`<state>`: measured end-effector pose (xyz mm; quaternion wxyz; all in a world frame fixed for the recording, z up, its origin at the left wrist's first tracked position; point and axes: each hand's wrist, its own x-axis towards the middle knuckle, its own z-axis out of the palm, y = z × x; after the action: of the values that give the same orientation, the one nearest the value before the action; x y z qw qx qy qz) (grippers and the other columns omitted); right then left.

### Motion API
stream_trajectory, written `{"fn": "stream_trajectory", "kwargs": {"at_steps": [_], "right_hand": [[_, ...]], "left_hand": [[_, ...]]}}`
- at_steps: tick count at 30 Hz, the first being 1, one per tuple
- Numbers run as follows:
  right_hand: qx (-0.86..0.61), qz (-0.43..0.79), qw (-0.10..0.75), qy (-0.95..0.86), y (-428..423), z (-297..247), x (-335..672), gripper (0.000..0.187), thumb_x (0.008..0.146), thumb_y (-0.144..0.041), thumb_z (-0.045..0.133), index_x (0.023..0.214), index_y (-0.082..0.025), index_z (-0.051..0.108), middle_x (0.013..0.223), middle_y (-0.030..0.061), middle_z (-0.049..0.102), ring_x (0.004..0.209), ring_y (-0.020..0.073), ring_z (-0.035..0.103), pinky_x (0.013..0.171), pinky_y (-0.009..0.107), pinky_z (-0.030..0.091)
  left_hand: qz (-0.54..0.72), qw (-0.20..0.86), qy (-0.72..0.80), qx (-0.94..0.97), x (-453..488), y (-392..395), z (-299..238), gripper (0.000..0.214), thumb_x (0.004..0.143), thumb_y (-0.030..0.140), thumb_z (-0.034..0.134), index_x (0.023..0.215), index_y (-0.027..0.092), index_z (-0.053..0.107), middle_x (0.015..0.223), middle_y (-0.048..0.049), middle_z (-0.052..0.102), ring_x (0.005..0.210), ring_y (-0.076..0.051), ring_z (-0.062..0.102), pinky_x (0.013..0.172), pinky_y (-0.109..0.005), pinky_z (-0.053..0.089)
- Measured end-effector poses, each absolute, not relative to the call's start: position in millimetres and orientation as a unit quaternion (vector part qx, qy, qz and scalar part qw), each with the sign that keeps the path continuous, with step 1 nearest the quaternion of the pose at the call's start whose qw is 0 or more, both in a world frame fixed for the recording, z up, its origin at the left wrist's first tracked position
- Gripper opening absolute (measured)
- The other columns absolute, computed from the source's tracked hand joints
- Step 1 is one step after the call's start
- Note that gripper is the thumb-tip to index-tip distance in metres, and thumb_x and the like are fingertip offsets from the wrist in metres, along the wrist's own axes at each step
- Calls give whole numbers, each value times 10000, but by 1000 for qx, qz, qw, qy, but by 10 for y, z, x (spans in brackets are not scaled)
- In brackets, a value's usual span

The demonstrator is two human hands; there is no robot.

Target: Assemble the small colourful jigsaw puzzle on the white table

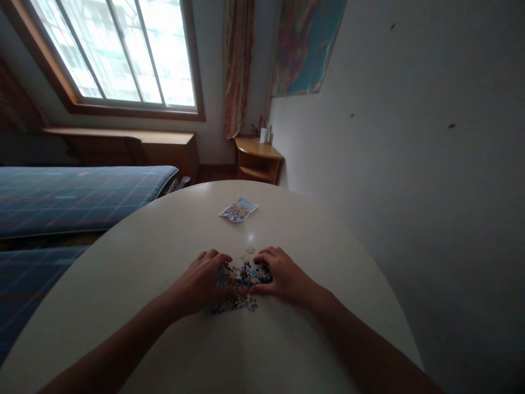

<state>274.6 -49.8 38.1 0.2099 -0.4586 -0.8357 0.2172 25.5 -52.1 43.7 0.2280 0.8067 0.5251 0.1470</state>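
Note:
A heap of small jigsaw puzzle pieces (241,276) lies on the white round table (172,235), between my two hands. My left hand (209,279) curves around the heap's left side, thumb and fingers apart. From the right, my right hand (279,273) cups the pieces in the same way, its fingers spread from the thumb. Both hands touch or nearly touch the heap's edges. A few pale pieces (250,250) lie loose just beyond it. Under the heap, toward me, shows the edge of a flat printed sheet (223,310), partly covered by pieces and my left hand.
A small printed picture card (239,209) lies farther back on the table. Beside the table at left is a blue plaid mattress (82,197). A wooden corner shelf (258,150) stands behind, and a bare wall (389,180) runs along the right.

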Motion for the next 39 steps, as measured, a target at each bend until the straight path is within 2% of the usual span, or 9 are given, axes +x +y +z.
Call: {"fn": "stream_trajectory", "kwargs": {"at_steps": [4, 7, 11, 16, 21, 26, 29, 39], "right_hand": [[-477, 244, 217, -816, -511, 406, 2738, 640, 614, -450, 893, 1118, -163, 621, 1088, 111, 626, 1020, 264, 556, 912, 395, 462], [-468, 274, 224, -810, -524, 426, 2725, 612, 647, -406, 881, 1143, -168, 615, 1092, 104, 634, 1019, 251, 571, 895, 374, 471], [-437, 293, 238, -817, -513, 405, 2723, 543, 698, -358, 847, 1170, -194, 636, 1101, 88, 658, 1029, 240, 591, 912, 370, 469], [-431, 317, 274, -799, -480, 345, 2729, 393, 774, -214, 759, 1158, -215, 673, 1082, 68, 690, 975, 203, 634, 900, 342, 484], [-438, 360, 296, -769, -466, 348, 2710, 252, 828, -198, 684, 1078, -213, 713, 980, 48, 723, 870, 174, 662, 805, 300, 511], [-468, 375, 331, -729, -453, 356, 2696, 225, 846, -291, 686, 1047, -196, 715, 863, 39, 723, 761, 161, 655, 708, 285, 511], [-487, 386, 347, -703, -437, 338, 2689, 243, 842, -346, 699, 1024, -186, 708, 869, 44, 726, 746, 163, 661, 682, 282, 508], [-479, 355, 362, -716, -438, 312, 2645, 222, 921, -306, 591, 1098, -228, 703, 951, 34, 737, 819, 169, 670, 787, 307, 502]], "left_hand": [[167, 248, 517, 802, 230, -467, 427, 366, 689, 363, 753, 1029, 235, 711, 1069, -87, 658, 1053, -294, 581, 931, -386, 450], [171, 262, 519, 796, 237, -441, 444, 281, 720, 343, 716, 983, 247, 720, 998, -67, 691, 1040, -290, 597, 901, -370, 460], [189, 270, 531, 781, 244, -404, 428, 280, 714, 308, 703, 988, 252, 715, 945, -46, 717, 980, -270, 627, 846, -346, 478], [232, 299, 511, 771, 246, -378, 419, 269, 724, 243, 615, 981, 232, 693, 887, -30, 722, 840, -213, 646, 781, -320, 491], [287, 373, 497, 729, 286, -374, 460, 243, 725, 318, 629, 925, 192, 686, 870, -49, 715, 817, -199, 666, 725, -305, 533], [342, 434, 482, 680, 297, -328, 419, 290, 704, 370, 703, 911, 173, 653, 844, -49, 718, 790, -204, 698, 684, -305, 570], [367, 451, 472, 663, 298, -300, 372, 324, 702, 392, 731, 921, 172, 637, 871, -57, 726, 798, -204, 705, 702, -318, 586], [396, 465, 454, 649, 380, -314, 295, 335, 727, 395, 728, 960, 179, 620, 905, -55, 743, 833, -196, 711, 749, -319, 591]]}}
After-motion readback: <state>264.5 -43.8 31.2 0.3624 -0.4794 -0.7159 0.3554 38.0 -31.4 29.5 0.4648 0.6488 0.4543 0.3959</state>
